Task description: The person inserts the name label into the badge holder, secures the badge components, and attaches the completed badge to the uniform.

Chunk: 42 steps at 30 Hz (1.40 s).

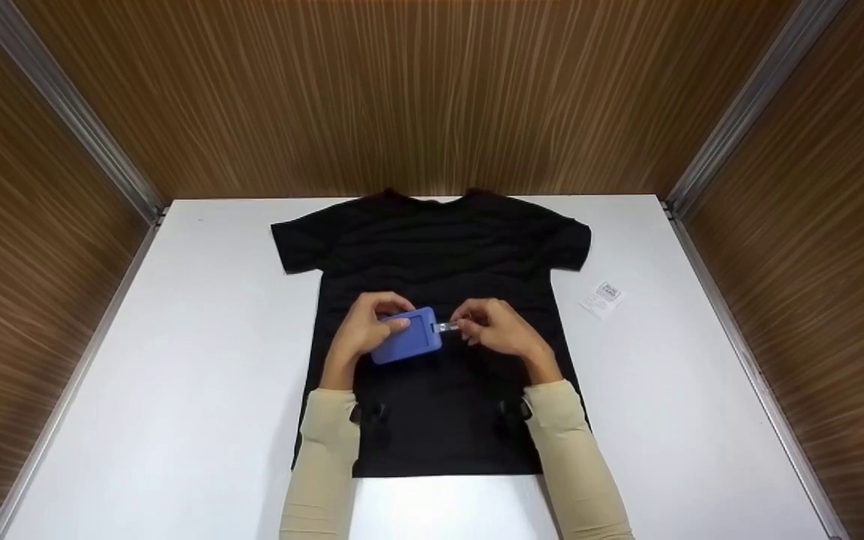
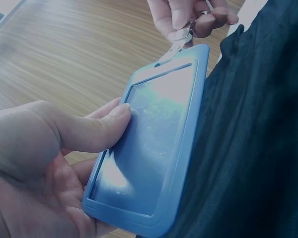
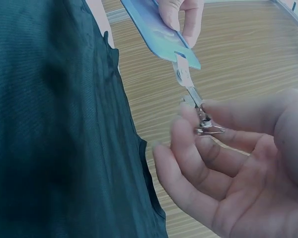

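Two hands (image 1: 361, 328) (image 1: 505, 328): badge holder (image 1: 411, 341), apparently metal clip (image 3: 204, 121)

The card holder (image 1: 411, 342) is blue and its clip (image 3: 205, 124) is silver. The shirt (image 1: 439, 270) is black and the worktop (image 1: 192, 337) is white. The walls (image 1: 432, 97) are brown with thin, light stripes, and the arm sleeves (image 1: 323, 472) are pale tan.

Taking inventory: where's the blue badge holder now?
In the head view, the badge holder is just below and left of centre, over the black shirt, in the left hand, its clip pinched by the right hand.
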{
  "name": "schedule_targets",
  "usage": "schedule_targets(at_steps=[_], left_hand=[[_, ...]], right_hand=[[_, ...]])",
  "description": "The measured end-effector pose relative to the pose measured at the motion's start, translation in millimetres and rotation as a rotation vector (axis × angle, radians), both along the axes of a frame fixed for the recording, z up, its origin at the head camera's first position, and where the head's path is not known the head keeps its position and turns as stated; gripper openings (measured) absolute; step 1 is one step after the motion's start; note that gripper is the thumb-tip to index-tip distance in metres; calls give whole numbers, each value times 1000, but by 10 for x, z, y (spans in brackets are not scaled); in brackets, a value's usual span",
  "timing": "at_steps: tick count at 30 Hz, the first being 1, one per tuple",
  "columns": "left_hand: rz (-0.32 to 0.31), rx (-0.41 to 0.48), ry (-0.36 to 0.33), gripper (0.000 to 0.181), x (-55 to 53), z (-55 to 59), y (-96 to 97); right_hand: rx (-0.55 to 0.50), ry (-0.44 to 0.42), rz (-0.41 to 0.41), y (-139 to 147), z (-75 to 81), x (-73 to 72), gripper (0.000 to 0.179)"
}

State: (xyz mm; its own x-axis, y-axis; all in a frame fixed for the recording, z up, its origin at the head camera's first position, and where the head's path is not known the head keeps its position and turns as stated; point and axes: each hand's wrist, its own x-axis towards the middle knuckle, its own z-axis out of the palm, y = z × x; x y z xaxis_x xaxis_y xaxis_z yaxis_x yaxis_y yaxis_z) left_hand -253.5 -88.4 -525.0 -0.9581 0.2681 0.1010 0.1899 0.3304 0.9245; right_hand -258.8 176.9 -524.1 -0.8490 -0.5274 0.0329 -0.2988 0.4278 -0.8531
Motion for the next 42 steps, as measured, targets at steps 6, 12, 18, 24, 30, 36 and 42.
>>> schedule_targets(at_steps=[6, 12, 18, 24, 30, 36, 42], left_hand=[[-24, -2, 6, 18, -11, 5, 4], [-30, -22, 15, 17, -12, 12, 17], [-16, -9, 34, 17, -3, 40, 23], [-25, -7, 65, 17, 9, 57, 34], [6, -24, 62, 17, 22, 53, 35], [3, -23, 96, 18, 13, 33, 27], [2, 1, 83, 18, 10, 27, 45]], right_hand=[[20, 37, -19, -21, -3, -9, 11], [-4, 27, -11, -36, -21, -5, 11], [13, 48, -56, -64, -12, -10, 24], [61, 50, -125, -94, -14, -9, 35], [53, 37, -156, -103, -12, 2, 27], [-19, -34, -181, -101, 2, 9, 21], [-182, -136, -220, -98, 22, 9, 22]])
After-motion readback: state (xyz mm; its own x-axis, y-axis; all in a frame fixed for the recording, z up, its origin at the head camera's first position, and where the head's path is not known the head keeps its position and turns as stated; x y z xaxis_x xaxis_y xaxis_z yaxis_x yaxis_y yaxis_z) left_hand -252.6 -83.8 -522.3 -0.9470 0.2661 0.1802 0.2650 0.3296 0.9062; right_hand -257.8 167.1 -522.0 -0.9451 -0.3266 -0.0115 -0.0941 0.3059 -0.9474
